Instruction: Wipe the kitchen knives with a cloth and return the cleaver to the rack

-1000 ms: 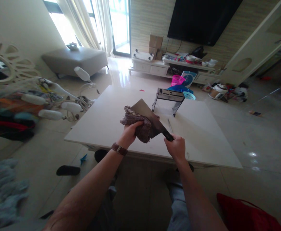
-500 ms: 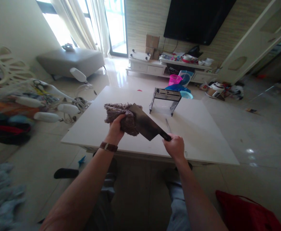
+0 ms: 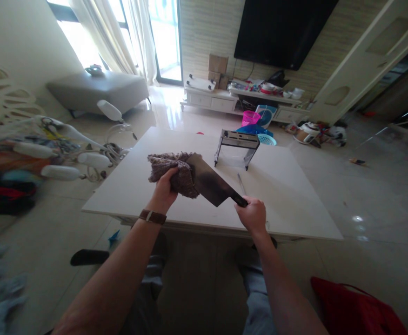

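Over the near side of a white table (image 3: 287,200), a cleaver (image 3: 212,182) is held by its dark handle in the right hand (image 3: 252,213), the fingers wrapped around it. From that hand the broad blade is pointed away and to the left, its long axis set on a slant across the space between the two hands. At its far end the blade is met by a rumpled brown cloth (image 3: 165,170), gripped in the left hand (image 3: 165,190) with the thumb on top; how the fingers are placed beneath cannot be told. Judging by the heel corner, the cutting edge appears to be turned toward the left hand's side. Farther out, a thin rod (image 3: 241,184) is seen on the table just beyond the right hand, and a dark-topped stand (image 3: 238,138) is placed beyond the cleaver.
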Tool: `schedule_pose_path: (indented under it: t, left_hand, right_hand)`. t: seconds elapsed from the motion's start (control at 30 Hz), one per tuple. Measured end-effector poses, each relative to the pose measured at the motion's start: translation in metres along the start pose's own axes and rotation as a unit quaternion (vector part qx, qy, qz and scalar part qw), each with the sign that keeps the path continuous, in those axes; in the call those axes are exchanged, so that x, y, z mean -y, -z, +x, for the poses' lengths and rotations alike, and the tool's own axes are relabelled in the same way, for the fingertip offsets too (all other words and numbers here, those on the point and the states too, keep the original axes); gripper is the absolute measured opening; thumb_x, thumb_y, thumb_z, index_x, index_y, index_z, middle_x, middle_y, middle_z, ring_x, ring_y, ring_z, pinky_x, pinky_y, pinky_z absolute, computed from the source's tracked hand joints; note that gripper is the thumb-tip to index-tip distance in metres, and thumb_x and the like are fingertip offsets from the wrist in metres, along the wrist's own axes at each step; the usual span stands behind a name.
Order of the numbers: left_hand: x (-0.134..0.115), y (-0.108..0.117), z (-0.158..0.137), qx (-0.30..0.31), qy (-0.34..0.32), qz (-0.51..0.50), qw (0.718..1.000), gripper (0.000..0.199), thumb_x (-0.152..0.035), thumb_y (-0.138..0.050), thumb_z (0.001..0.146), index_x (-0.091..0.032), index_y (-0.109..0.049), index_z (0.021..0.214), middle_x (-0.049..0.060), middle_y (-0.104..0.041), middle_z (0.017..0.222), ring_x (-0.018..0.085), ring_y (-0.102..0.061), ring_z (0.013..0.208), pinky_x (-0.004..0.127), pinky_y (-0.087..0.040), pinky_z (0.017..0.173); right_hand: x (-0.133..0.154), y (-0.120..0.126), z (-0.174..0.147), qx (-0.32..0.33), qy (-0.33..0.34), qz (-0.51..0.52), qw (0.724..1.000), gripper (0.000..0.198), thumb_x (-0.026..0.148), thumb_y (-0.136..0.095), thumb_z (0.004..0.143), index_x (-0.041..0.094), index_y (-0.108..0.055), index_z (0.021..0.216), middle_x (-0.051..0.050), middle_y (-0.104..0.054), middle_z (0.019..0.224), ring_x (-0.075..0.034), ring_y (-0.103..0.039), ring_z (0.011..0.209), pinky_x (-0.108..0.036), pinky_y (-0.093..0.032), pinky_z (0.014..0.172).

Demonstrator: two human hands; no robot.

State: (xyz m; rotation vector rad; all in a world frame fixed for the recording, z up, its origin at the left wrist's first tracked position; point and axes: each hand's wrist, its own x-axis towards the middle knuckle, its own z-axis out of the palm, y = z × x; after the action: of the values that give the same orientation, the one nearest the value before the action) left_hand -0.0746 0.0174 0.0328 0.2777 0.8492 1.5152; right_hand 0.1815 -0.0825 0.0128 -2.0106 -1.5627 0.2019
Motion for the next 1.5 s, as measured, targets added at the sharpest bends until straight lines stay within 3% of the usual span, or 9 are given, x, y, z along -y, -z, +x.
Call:
schedule_pose_path:
  t: [0.37, 0.73, 1.03, 1.33, 1.5]
  left_hand:
    - [0.015, -0.003, -0.009, -0.008, -0.001, 0.033, 0.999, 0.024, -0.009, -0.083, 0.063, -0.015, -0.074, 0.085, 0.008, -0.079, 0.093, 0.024, -0.076, 0.091, 0.035, -0.063, 0.088]
    - [0.016, -0.006, -0.009, -0.033, -0.047, 0.023, 0.998, 0.025, -0.009, -0.081, 0.064, -0.018, -0.074, 0.086, 0.005, -0.079, 0.091, 0.024, -0.076, 0.094, 0.035, -0.063, 0.089]
    - [0.018, -0.008, -0.011, -0.027, -0.02, 0.026, 0.999, 0.022, -0.01, -0.081, 0.064, -0.015, -0.073, 0.084, 0.008, -0.079, 0.092, 0.028, -0.076, 0.097, 0.039, -0.064, 0.091]
    - [0.017, -0.009, -0.013, -0.019, 0.011, 0.019, 1.0, 0.024, -0.01, -0.08, 0.065, -0.013, -0.074, 0.088, 0.008, -0.08, 0.096, 0.024, -0.077, 0.092, 0.035, -0.063, 0.09]
    - [0.018, -0.01, -0.013, -0.014, 0.02, 0.023, 0.999, 0.025, -0.01, -0.079, 0.066, -0.013, -0.074, 0.09, 0.007, -0.08, 0.093, 0.022, -0.077, 0.085, 0.034, -0.064, 0.087]
  right_hand:
    - [0.005, -0.003, 0.001, 0.019, 0.015, -0.01, 1.0, 0.016, 0.029, -0.06, 0.075, 0.021, -0.063, 0.061, 0.0, -0.054, 0.053, -0.013, -0.034, 0.055, -0.03, -0.022, 0.059]
    - [0.006, -0.003, 0.001, 0.015, 0.025, -0.004, 1.0, 0.017, 0.029, -0.06, 0.075, 0.022, -0.062, 0.06, 0.0, -0.052, 0.053, -0.014, -0.035, 0.055, -0.031, -0.022, 0.06]
    - [0.003, -0.004, 0.001, 0.029, 0.02, -0.009, 0.999, 0.017, 0.029, -0.06, 0.076, 0.021, -0.064, 0.061, -0.001, -0.055, 0.054, -0.014, -0.037, 0.054, -0.03, -0.023, 0.059]
    - [0.0, -0.008, 0.002, 0.035, 0.02, -0.013, 0.999, 0.016, 0.028, -0.062, 0.076, 0.02, -0.072, 0.069, -0.003, -0.062, 0.057, -0.015, -0.047, 0.056, -0.029, -0.026, 0.06]
    - [0.001, -0.01, 0.001, 0.033, 0.025, -0.006, 0.999, 0.016, 0.028, -0.062, 0.076, 0.02, -0.07, 0.065, -0.003, -0.062, 0.057, -0.014, -0.043, 0.056, -0.029, -0.026, 0.06]
